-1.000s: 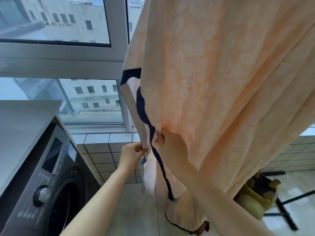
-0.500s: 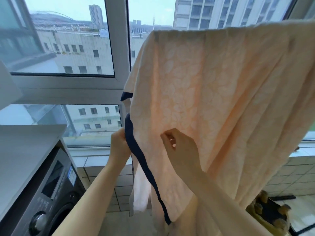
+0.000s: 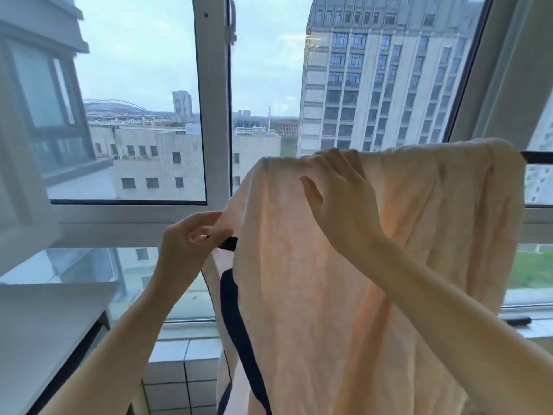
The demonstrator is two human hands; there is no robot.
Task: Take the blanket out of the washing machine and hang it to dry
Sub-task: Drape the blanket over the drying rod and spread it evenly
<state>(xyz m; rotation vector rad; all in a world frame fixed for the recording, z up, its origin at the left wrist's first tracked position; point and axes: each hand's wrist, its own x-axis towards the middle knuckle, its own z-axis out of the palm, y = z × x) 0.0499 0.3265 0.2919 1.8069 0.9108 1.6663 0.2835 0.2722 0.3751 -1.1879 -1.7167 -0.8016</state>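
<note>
A pale peach blanket (image 3: 299,280) with a dark navy border hangs in front of me, draped over a dark rail (image 3: 537,157) that shows at the right. My left hand (image 3: 191,244) pinches the blanket's left edge at the navy trim. Higher up, my right hand (image 3: 338,193) grips the cloth near its top fold, fingers curled over the upper edge. The washing machine is out of view.
A white worktop (image 3: 45,324) lies at the lower left. White window frames (image 3: 214,115) stand straight ahead, with buildings beyond the glass. A tiled sill (image 3: 185,363) runs below the window.
Both hands have climbed up the blanket, the right one from its middle to the top fold. My view has tilted upward, so the washing machine has dropped out of sight.
</note>
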